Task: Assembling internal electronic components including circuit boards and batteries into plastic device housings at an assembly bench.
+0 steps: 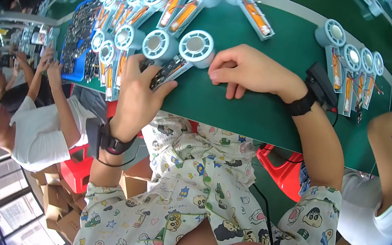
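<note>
Two light-blue round-headed units, which look like handheld fans with opened handles, lie in front of me. My left hand (138, 93) has its thumb and fingers around the handle of the nearer fan (197, 48), where a dark circuit board (169, 71) shows. Beside it, another fan (158, 45) is partly covered by my left fingers. My right hand (253, 71) hovers over the table, just right of the nearer fan's head. Its fingers are curled, with thumb and index together; whatever might be between them is hidden.
On the green table (255, 115), several similar fans with orange cells (186, 12) stand in rows at the far left; others (352, 58) lie at the right. A blue tray (96, 0) holds many circuit boards. Co-workers sit on both sides, near red stools (75, 169).
</note>
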A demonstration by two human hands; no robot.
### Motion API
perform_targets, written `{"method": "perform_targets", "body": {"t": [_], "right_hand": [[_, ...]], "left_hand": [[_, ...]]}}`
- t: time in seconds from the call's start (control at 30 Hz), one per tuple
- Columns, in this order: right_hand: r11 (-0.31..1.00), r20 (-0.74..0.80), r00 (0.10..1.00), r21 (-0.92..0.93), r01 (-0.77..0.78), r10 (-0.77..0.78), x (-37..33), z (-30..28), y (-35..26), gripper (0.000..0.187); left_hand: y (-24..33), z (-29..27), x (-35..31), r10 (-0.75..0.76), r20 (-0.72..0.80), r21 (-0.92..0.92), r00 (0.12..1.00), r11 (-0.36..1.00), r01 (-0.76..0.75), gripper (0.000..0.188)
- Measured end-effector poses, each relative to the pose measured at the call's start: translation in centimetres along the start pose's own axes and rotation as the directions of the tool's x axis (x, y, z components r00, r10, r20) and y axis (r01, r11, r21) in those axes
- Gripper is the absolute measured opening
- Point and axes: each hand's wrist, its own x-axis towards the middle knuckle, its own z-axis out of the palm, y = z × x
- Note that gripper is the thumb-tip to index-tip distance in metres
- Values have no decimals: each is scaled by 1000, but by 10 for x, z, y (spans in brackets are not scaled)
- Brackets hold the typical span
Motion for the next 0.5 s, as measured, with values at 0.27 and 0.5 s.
{"method": "perform_targets", "body": {"t": [0.27, 0.5], "right_hand": [[977, -168, 971, -156, 143, -169, 6, 16, 13, 18], [908, -310, 873, -308, 283, -377, 11, 29, 21, 15]], "left_hand": [[51, -40, 148, 291, -170, -48, 941, 952, -303, 38], [135, 57, 317, 492, 30, -159, 870, 861, -482, 41]]}}
